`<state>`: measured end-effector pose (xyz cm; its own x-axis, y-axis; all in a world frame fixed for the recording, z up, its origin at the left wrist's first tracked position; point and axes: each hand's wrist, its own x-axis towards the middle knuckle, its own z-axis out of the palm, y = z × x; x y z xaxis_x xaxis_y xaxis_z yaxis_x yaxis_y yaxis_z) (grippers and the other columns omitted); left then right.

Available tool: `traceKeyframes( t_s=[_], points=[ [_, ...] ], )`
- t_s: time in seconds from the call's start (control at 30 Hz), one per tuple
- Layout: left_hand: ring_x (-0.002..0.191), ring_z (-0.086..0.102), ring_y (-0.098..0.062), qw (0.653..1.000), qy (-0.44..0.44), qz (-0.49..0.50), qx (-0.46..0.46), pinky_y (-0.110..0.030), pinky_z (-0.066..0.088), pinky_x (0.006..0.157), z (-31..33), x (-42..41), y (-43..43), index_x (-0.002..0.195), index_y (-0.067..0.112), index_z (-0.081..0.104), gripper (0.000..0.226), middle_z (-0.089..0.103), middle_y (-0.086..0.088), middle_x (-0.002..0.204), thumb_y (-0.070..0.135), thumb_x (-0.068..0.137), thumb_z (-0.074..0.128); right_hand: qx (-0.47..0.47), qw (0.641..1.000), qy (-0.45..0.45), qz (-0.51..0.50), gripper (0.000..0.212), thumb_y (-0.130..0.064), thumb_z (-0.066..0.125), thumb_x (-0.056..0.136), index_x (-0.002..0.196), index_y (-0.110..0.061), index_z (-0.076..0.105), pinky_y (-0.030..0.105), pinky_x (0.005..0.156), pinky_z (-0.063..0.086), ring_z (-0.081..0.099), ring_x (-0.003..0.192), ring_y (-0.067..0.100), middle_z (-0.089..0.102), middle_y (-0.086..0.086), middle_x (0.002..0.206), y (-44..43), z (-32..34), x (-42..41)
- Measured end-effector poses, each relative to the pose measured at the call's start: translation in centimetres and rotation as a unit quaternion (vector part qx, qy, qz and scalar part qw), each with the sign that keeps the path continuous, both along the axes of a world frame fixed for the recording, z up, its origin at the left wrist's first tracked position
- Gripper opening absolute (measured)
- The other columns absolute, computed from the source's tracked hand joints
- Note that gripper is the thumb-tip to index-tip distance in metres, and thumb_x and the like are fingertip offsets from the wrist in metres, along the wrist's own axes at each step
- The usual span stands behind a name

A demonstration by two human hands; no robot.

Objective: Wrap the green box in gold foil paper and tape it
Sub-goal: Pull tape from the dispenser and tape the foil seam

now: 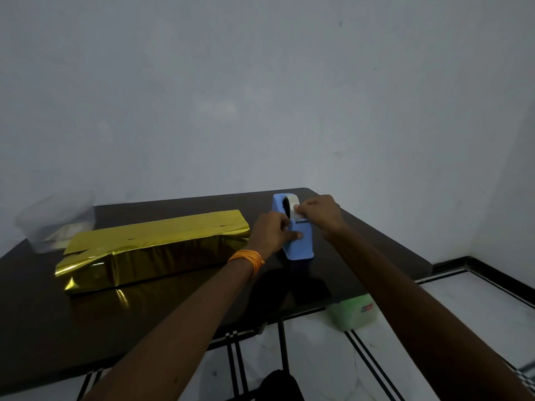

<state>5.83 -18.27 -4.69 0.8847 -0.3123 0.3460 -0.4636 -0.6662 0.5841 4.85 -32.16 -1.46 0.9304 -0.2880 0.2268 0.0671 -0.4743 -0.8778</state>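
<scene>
A long box wrapped in gold foil paper (153, 250) lies on the dark table (179, 308), left of centre; no green shows, and loose foil juts out at its left end. To its right stands a blue tape dispenser (298, 244) with a roll of clear tape. My left hand (272, 233) grips the dispenser's left side, thumb on its front. My right hand (318, 212) pinches the tape end at the dispenser's top.
A clear plastic container (55, 221) sits at the table's back left corner. A pale green bin (353, 312) stands on the tiled floor under the table's right edge. The wall is close behind the table.
</scene>
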Motion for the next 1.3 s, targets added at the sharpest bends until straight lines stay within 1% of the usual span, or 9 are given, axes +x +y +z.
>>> traceKeyframes(
  t_s=[0.17, 0.4, 0.6, 0.73, 0.93, 1.0, 1.17, 1.27, 1.3],
  points=[
    [0.090, 0.065, -0.024, 1.000, -0.010, 0.005, -0.006, -0.027, 0.044, 0.070, -0.1, -0.2, 0.0, 0.105, 0.004, 0.070, 0.042, 0.070, -0.012, 0.099, 0.036, 0.080, 0.078, 0.013, 1.000, -0.011, -0.008, 0.024, -0.014, 0.075, 0.083, 0.081, 0.010, 0.073, 0.029, 0.056, 0.039, 0.052, 0.065, 0.020, 0.072, 0.026, 0.087, 0.1, 0.8, -0.8],
    [0.078, 0.060, -0.018, 1.000, -0.007, 0.018, -0.018, -0.026, 0.039, 0.065, -0.3, -0.3, 0.0, 0.096, 0.005, 0.071, 0.037, 0.071, -0.013, 0.095, 0.037, 0.078, 0.080, 0.085, 0.996, -0.016, -0.005, 0.026, -0.009, 0.074, 0.083, 0.060, -0.002, 0.066, 0.017, 0.038, 0.029, 0.038, 0.034, 0.003, 0.059, 0.005, 0.056, 0.1, -0.5, -3.4],
    [0.078, 0.065, -0.024, 0.999, -0.016, 0.027, -0.028, -0.028, 0.041, 0.062, -0.5, -0.1, -0.1, 0.082, 0.009, 0.067, 0.031, 0.071, -0.013, 0.086, 0.038, 0.079, 0.079, 0.096, 0.995, -0.005, -0.019, 0.030, -0.010, 0.073, 0.086, 0.057, -0.005, 0.064, 0.014, 0.037, 0.032, 0.048, 0.039, 0.001, 0.061, 0.005, 0.056, 0.0, -2.9, -4.0],
    [0.078, 0.064, -0.022, 0.999, -0.026, 0.019, -0.022, -0.035, 0.051, 0.068, -0.5, -0.1, -0.1, 0.089, 0.006, 0.070, 0.039, 0.071, -0.012, 0.087, 0.040, 0.075, 0.081, -0.014, 0.999, -0.014, -0.036, 0.021, -0.014, 0.075, 0.083, 0.072, 0.004, 0.073, 0.012, 0.042, 0.035, 0.050, 0.040, -0.002, 0.064, 0.003, 0.058, -0.3, -3.5, -4.0],
    [0.092, 0.067, -0.022, 0.998, -0.003, -0.023, 0.061, -0.034, 0.054, 0.081, 0.3, -0.1, 0.7, 0.114, 0.006, 0.066, 0.050, 0.072, -0.009, 0.100, 0.024, 0.072, 0.086, -0.114, 0.989, -0.079, -0.056, 0.027, -0.016, 0.071, 0.087, 0.063, -0.004, 0.069, 0.013, 0.047, 0.042, 0.055, 0.044, -0.007, 0.066, -0.003, 0.056, -1.4, -4.9, -5.4],
    [0.097, 0.068, -0.024, 0.995, -0.010, -0.038, 0.088, -0.038, 0.054, 0.089, 0.6, -0.4, 1.6, 0.122, 0.009, 0.064, 0.051, 0.073, -0.010, 0.102, 0.011, 0.074, 0.080, -0.113, 0.990, -0.083, -0.028, 0.026, -0.016, 0.070, 0.087, 0.063, -0.006, 0.070, 0.009, 0.048, 0.038, 0.054, 0.045, -0.007, 0.066, -0.004, 0.057, -1.4, -4.1, -5.7],
    [0.077, 0.067, -0.015, 0.995, -0.098, -0.008, -0.016, -0.032, 0.054, 0.072, 2.4, -1.5, 6.2, 0.108, 0.019, 0.070, 0.034, 0.073, -0.002, 0.082, 0.007, 0.078, 0.061, -0.090, 0.989, -0.073, 0.088, 0.020, -0.019, 0.073, 0.087, 0.067, -0.014, 0.074, 0.013, 0.058, 0.044, 0.062, 0.055, -0.002, 0.072, -0.002, 0.063, 1.0, -2.1, -5.0],
    [0.077, 0.067, -0.012, 0.991, -0.111, 0.049, -0.056, -0.028, 0.053, 0.075, 4.5, -1.7, 11.1, 0.097, 0.019, 0.074, 0.020, 0.073, 0.000, 0.081, 0.012, 0.080, 0.068, -0.069, 0.977, -0.061, 0.194, 0.008, -0.014, 0.074, 0.086, 0.091, -0.020, 0.074, 0.017, 0.064, 0.045, 0.065, 0.061, 0.000, 0.074, 0.003, 0.069, 3.8, -0.9, -4.8],
    [0.079, 0.067, -0.011, 0.988, -0.114, 0.074, -0.069, -0.027, 0.053, 0.076, 4.9, -1.6, 12.9, 0.094, 0.017, 0.075, 0.013, 0.074, 0.000, 0.083, 0.015, 0.082, 0.070, -0.051, 0.969, -0.058, 0.234, 0.024, -0.011, 0.074, 0.086, 0.107, -0.022, 0.069, 0.016, 0.066, 0.048, 0.066, 0.064, 0.002, 0.074, 0.008, 0.070, 4.8, -0.6, -4.8]
  ],
)
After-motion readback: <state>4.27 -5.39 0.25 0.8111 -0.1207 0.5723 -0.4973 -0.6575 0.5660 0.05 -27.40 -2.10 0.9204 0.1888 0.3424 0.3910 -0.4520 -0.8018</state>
